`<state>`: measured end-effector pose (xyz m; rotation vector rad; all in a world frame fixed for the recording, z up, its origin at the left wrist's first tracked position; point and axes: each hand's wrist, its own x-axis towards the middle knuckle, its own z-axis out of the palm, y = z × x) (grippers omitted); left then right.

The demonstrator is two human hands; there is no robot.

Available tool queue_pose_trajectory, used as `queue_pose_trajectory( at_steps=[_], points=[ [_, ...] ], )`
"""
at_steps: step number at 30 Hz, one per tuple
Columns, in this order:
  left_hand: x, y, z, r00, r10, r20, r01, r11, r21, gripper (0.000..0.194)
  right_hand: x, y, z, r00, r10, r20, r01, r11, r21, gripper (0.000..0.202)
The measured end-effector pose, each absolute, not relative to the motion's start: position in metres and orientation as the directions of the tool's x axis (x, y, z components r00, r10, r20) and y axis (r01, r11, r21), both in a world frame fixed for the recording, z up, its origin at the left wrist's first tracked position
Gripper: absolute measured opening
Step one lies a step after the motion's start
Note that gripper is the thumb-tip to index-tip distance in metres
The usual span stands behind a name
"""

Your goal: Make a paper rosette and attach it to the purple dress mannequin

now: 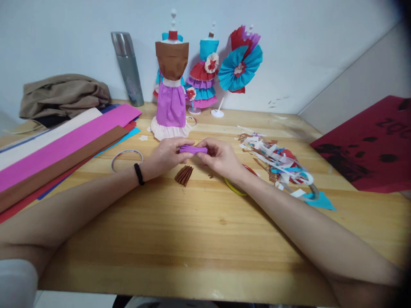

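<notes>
One narrow, folded purple paper strip (193, 149) was held over the pale wooden table (180, 239), pinched at opposite ends between thumb and fingers of the left hand (161, 157) and right hand (221, 156). One pleated brown paper fan (184, 176) lay near both hands; one grey-green, silver-capped flask (130, 75) stood behind.

- So a slim black band (138, 174) is circling the arm right by the left hand (165, 158), looking kinda lumpy; the material's blurring out on me
- A plain whitish sleeve (17, 284) is peeking in at the near left corner and stopping around the elbow
- The left forearm (96, 203) is going bare from there
- Over on the right, the right forearm (298, 214) and right hand (223, 159) are going bare too
</notes>
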<state>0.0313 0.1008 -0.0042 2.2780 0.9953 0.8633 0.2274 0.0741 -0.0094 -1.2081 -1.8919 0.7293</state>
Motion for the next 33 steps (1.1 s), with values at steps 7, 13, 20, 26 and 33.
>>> queue_pose_trajectory(
  at_steps=[7,13,20,26,33],
  points=[
    [0.030,0.099,-0.003,0.535,0.762,0.366,0.429,-0.618,0.659,0.024,0.226,0.070,-0.007,-0.272,0.903,0.333,0.467,0.426,-0.775,0.019],
    [0.028,0.101,-0.003,0.526,0.763,0.376,0.496,-0.634,0.593,0.028,0.227,0.069,-0.006,-0.277,0.897,0.344,0.498,0.441,-0.747,0.019],
    [0.027,0.105,-0.006,0.546,0.746,0.383,0.476,-0.652,0.590,0.025,0.227,0.071,-0.010,-0.280,0.888,0.366,0.499,0.460,-0.734,0.018],
    [0.030,0.097,-0.001,0.548,0.787,0.284,0.449,-0.563,0.694,0.018,0.226,0.072,-0.012,-0.290,0.884,0.368,0.486,0.467,-0.739,0.016],
    [0.031,0.095,0.003,0.528,0.794,0.301,0.458,-0.565,0.686,0.013,0.226,0.071,-0.011,-0.259,0.883,0.392,0.481,0.469,-0.740,0.018]
  ],
)
